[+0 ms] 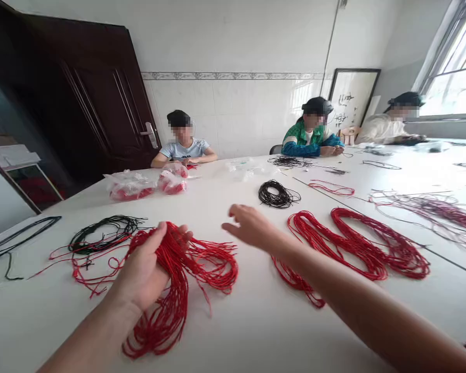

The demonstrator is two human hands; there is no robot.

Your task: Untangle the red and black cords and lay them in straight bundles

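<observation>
A thick bundle of red cords (174,274) lies across my left hand (147,269), whose fingers and thumb curl around its upper part. Loops of the bundle hang down onto the white table, and cut ends fan out to the right. My right hand (246,223) is in the air to the right of the bundle, touching nothing, with thumb and fingers apart. Under and beyond my right forearm rest long looped hanks of red cord (357,243). Left of my left hand, a coil of black cord (101,233) lies with loose red cords (89,274) over and beside it.
Across the table (241,331) sit several people. Clear bags with red contents (132,186) lie at the far left. Another black cord coil (275,194) is ahead, and purplish cords (446,210) spread at right. Dark cords (19,238) lie at the left edge.
</observation>
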